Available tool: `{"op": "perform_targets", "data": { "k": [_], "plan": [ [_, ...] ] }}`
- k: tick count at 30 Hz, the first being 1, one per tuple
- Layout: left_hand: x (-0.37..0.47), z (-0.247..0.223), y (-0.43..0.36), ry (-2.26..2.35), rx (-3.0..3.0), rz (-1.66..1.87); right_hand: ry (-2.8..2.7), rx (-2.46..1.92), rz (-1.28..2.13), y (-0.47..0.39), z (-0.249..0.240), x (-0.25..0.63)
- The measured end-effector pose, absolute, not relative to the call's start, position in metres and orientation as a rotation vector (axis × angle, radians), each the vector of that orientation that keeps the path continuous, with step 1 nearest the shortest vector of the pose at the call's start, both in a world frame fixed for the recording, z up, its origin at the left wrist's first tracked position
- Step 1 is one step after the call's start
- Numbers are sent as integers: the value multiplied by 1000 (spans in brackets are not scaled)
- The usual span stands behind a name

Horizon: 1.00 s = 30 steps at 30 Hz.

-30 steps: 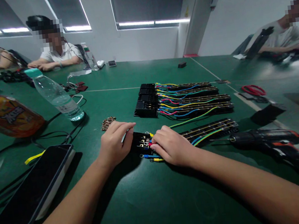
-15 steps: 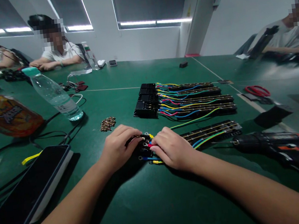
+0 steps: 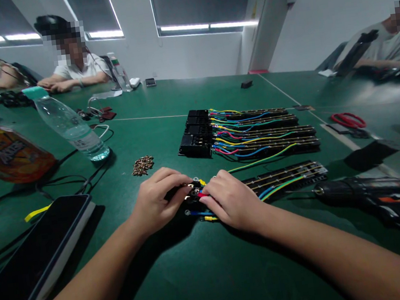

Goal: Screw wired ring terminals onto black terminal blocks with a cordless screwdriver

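My left hand (image 3: 160, 195) is closed in a pinch at the near end of a black strip with brass rails (image 3: 286, 177). What its fingertips hold is too small to make out. My right hand (image 3: 232, 198) is closed on a red-sleeved wire (image 3: 202, 195) at the same end, and covers part of the strip. A blue wire with a ring terminal (image 3: 192, 212) and a yellow-sleeved terminal (image 3: 211, 219) stick out below the right fingers. A pile of small brass screws (image 3: 143, 165) lies just beyond my left hand.
Several wired black strips (image 3: 198, 138) lie side by side farther back. A power drill (image 3: 366, 189) rests at the right, its bit pointing left. At the left are a phone (image 3: 42, 254), a water bottle (image 3: 75, 130), an orange drink bottle (image 3: 5, 155) and cables. Other people sit around the table.
The left fingertips have shifted slightly at the strip's end, showing more bright metal there. My right hand stays in place. The view has tilted a little.
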<state>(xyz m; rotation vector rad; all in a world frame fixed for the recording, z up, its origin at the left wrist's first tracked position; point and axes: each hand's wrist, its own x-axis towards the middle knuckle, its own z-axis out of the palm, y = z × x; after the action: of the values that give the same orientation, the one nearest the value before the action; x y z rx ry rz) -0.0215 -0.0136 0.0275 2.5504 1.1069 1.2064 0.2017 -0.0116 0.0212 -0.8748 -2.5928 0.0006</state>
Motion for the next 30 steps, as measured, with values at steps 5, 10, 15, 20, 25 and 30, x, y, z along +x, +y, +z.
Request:
{"op": "perform_targets", "data": {
  "k": [5, 10, 15, 20, 25, 30],
  "plan": [
    [-21, 30, -16, 1064, 2537, 1164, -2583, -946, 65, -15, 22, 202],
    [-21, 32, -17, 1042, 2505, 1148, -2512, -978, 150, -16, 22, 203],
    [-22, 30, -17, 1063, 2499, 1130, -2480, -993, 174, -16, 23, 203],
    [-23, 29, -17, 1059, 2521, 1107, -2473, -985, 173, -15, 23, 203],
    [-22, 31, -16, 1032, 2551, 1086, -2469, -969, 184, -15, 23, 203],
    [-22, 33, -17, 990, 2577, 1096, -2460, -968, 197, -14, 24, 204]
  ]
}}
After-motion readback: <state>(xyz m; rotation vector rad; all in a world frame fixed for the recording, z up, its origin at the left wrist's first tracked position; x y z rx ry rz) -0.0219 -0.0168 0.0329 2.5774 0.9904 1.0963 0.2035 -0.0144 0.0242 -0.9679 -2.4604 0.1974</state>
